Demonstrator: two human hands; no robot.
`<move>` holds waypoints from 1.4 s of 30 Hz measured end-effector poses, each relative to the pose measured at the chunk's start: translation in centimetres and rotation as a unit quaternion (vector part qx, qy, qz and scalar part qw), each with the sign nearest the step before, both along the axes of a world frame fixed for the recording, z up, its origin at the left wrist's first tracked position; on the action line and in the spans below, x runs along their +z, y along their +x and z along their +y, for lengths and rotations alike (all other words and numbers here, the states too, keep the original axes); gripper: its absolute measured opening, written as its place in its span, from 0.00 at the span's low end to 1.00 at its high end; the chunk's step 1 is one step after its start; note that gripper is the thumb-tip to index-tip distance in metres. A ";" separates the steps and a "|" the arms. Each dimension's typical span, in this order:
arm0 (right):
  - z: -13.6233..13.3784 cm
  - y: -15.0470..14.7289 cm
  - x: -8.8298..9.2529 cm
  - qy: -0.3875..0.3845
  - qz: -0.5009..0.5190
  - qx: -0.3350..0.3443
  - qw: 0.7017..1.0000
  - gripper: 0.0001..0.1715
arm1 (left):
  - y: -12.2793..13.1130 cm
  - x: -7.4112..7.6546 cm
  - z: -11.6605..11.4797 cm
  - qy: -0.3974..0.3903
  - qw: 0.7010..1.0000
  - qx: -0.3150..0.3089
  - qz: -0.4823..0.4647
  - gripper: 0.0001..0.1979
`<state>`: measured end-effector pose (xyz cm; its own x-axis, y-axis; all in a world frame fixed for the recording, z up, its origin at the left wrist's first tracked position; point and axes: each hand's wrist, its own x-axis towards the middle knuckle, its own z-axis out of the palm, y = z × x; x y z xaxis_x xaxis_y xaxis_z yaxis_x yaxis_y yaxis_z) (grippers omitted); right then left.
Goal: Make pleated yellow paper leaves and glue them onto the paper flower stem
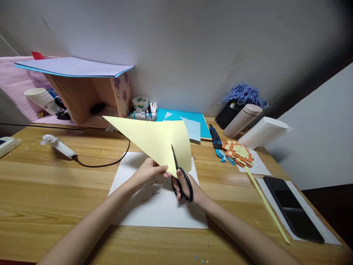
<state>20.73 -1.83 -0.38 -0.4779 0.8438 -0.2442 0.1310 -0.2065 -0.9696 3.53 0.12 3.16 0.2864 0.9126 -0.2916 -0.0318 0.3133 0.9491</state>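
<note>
A sheet of pale yellow paper (157, 138) is held up over the table, its long pointed corner toward the upper left. My left hand (151, 170) pinches its lower edge between thumb and fingers. With my right hand (185, 184) I grip black-handled scissors (188, 187) by their loops. One dark blade lies over the front of the yellow paper, pointing up; the other blade is hidden behind it. Beneath both hands lies a white sheet (162, 217) with small reddish and dark marks.
A hot glue gun (59, 147) with a black cord lies left. Behind stand a cardboard box (82, 95), markers (150, 112) and blue paper (205, 127). To the right are a utility knife (215, 136), an orange-and-yellow paper flower (238, 151), a bottle (242, 119) and a phone (292, 209).
</note>
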 end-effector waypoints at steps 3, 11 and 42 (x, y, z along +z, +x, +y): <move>0.0 0.0 0.0 -0.003 -0.001 -0.006 1.000 0.32 | 0.0 0.0 0.0 -0.003 1.000 0.004 -0.011 0.11; 0.0 0.1 0.0 0.005 -0.006 -0.016 1.000 0.30 | 0.1 0.1 0.0 -0.007 1.000 0.005 -0.015 0.12; 0.7 0.5 0.5 0.018 -0.022 0.032 0.999 0.40 | 0.8 0.2 -0.5 0.050 0.990 0.134 0.000 0.17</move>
